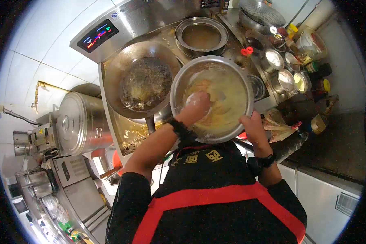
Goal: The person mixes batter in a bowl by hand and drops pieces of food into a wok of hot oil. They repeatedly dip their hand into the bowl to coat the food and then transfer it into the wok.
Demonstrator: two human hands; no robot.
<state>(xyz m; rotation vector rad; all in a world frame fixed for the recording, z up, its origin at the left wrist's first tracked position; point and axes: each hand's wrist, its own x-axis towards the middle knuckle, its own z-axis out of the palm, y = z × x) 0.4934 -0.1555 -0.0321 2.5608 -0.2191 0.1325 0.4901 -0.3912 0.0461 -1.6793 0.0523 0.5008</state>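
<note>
A wide metal bowl is held tilted in front of my apron. Inside it is a pale yellow mixture, with an orange-brown patch on the far side. My left hand reaches down into the bowl, its fingers curled and whitened by powder or batter. What those fingers hold, if anything, is hidden. At the bowl's right edge, my right hand grips the rim.
A wok with dark oil sits on the stove left of the bowl. Behind stands a metal pot of brownish liquid. Several seasoning tubs line the right. A large lidded stockpot stands at left; a control panel glows above.
</note>
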